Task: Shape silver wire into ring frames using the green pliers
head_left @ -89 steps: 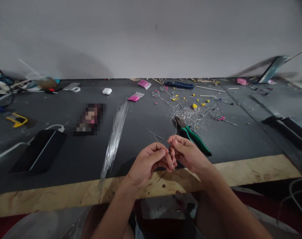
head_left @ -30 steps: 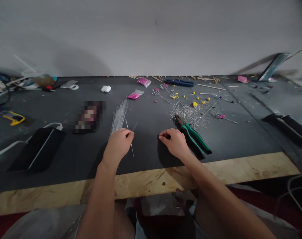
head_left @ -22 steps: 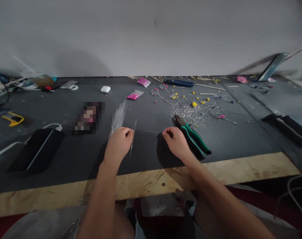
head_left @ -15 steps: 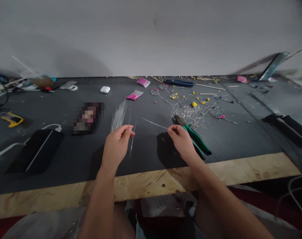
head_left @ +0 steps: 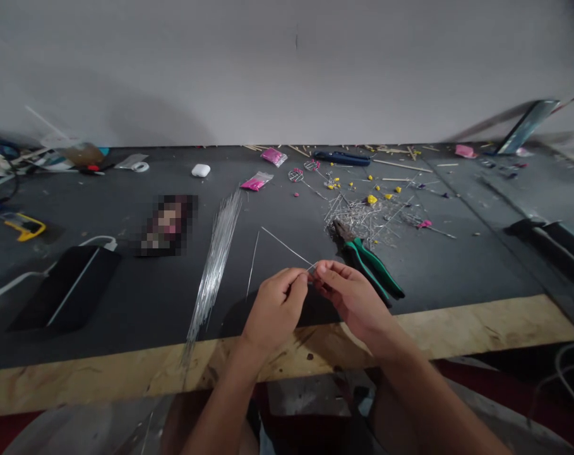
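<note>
My left hand [head_left: 277, 306] and my right hand [head_left: 355, 297] meet near the table's front edge, fingertips almost touching. Between the right thumb and fingers is pinched a thin metal wire [head_left: 287, 246], its free end pointing away to the left. The left fingers are closed on a wire too, of which only a short bit shows at the tips. To the left, a bundle of straight wires [head_left: 215, 253] lies lengthwise, with a single wire [head_left: 253, 262] beside it. Right of my hands rest green-handled pliers [head_left: 374, 265], by a heap of wire pieces [head_left: 357, 215].
Pink packets [head_left: 257, 182], yellow bits [head_left: 372, 199] and a dark blue tool [head_left: 341, 158] lie toward the wall. On the left are a white earbud case [head_left: 201, 170], a blurred-out item [head_left: 168, 224], a black device [head_left: 73, 287] and a yellow-handled cutter [head_left: 26, 226].
My left hand has left the wire bundle and moved right and nearer to me. My right hand has come slightly left and down, its wire still pinched. The two hands now meet.
</note>
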`<action>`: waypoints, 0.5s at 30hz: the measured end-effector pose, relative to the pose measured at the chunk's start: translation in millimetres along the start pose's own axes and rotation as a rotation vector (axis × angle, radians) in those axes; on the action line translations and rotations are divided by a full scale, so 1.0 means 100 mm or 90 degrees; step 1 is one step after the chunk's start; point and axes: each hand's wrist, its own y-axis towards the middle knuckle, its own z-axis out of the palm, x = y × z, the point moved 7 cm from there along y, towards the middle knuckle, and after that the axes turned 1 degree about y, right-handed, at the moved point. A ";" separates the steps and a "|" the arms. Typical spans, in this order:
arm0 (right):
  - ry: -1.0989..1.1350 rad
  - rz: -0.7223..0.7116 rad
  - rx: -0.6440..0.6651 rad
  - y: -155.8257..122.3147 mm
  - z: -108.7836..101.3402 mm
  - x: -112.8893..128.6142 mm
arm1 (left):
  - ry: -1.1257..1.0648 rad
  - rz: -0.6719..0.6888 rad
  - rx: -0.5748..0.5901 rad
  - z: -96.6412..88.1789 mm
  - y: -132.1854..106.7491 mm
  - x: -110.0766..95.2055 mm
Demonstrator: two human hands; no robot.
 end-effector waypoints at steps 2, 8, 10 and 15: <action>-0.010 -0.006 -0.002 0.00 0.00 0.00 | -0.011 0.005 -0.005 0.00 0.00 -0.01; -0.045 -0.020 -0.015 -0.02 -0.01 0.04 | -0.001 0.011 -0.014 0.03 0.01 0.00; -0.053 -0.032 -0.025 -0.03 -0.02 0.06 | -0.001 0.025 -0.019 0.03 0.01 -0.01; -0.080 -0.042 -0.038 -0.03 -0.02 0.06 | 0.038 0.031 -0.021 0.00 0.02 0.01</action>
